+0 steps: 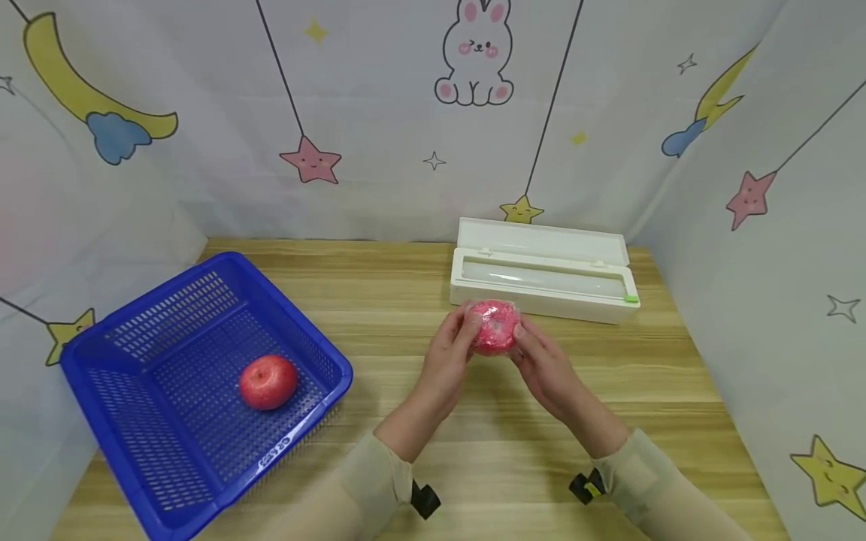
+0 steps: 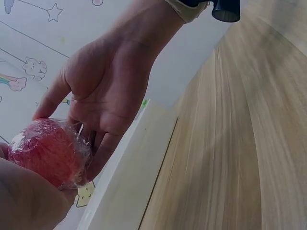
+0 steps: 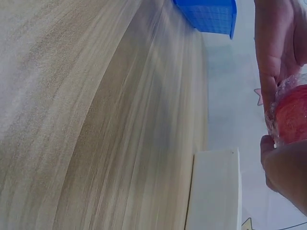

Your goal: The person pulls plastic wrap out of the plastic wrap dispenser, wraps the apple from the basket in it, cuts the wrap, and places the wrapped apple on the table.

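The wrapped red fruit (image 1: 496, 327) is located near the centre of the head view, between the left hand (image 1: 446, 353) and the right hand (image 1: 544, 368), raised above the bench (image 1: 501, 458). The left thumb bears on the fruit's left side; the right thumb bears on its right side. The remaining fingers of both hands lie at the sides and underneath, largely hidden in the head view. Both hands pinch the fruit between thumb and fingers. Clear film surrounds the fruit, with creased edges projecting past its outline in both wrist views.

Quantities: two red fruits in total, one wrapped in the hands and one unwrapped; one basket; one box; one roll; two black wrist devices, left (image 1: 425, 500) and right (image 1: 587, 487).

The blue basket (image 1: 196, 383) occupies the left and lower left of the frame. It contains one item, the unwrapped red fruit (image 1: 268, 382), resting on the perforated floor toward the right side.

The white box (image 1: 541, 300) stands right of centre, just beyond the hands. Its lid (image 1: 541, 242) is raised at the rear. One pale roll (image 1: 541, 279) lies lengthwise inside. A green part (image 1: 631, 298) is at the right front corner.
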Demonstrator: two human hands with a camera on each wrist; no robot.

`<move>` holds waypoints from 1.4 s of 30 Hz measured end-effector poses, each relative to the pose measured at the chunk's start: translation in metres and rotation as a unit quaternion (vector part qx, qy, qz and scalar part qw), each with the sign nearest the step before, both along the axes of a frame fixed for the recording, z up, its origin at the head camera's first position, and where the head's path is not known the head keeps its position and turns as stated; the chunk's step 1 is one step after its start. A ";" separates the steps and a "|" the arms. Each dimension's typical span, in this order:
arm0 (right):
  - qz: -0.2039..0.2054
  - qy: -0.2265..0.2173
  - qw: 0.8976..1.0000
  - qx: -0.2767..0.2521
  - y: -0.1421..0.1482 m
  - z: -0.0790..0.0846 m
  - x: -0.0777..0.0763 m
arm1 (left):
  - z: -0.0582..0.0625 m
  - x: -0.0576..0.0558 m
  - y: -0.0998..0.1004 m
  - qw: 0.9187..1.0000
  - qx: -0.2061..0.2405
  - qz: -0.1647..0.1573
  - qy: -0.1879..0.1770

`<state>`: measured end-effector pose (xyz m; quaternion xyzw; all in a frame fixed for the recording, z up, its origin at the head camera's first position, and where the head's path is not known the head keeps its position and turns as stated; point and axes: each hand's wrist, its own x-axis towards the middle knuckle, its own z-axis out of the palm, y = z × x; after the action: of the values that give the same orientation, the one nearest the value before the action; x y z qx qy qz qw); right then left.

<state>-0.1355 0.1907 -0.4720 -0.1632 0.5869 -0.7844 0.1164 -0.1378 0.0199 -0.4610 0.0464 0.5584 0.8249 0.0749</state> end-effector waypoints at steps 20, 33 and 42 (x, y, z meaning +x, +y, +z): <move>-0.032 0.256 0.914 0.313 0.002 0.031 -0.014 | -0.005 -0.013 -0.020 0.998 0.017 0.013 -0.064; -0.058 0.281 0.908 0.306 -0.017 0.013 -0.016 | -0.002 -0.008 -0.002 0.984 0.097 0.069 -0.132; -0.050 0.248 0.912 0.322 -0.015 -0.013 -0.023 | -0.011 -0.004 -0.009 0.991 0.017 0.051 -0.121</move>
<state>-0.1584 0.1755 -0.4851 -0.2765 0.8253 -0.4917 -0.0255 -0.1420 0.0114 -0.4715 -0.0809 0.5331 0.8363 0.0990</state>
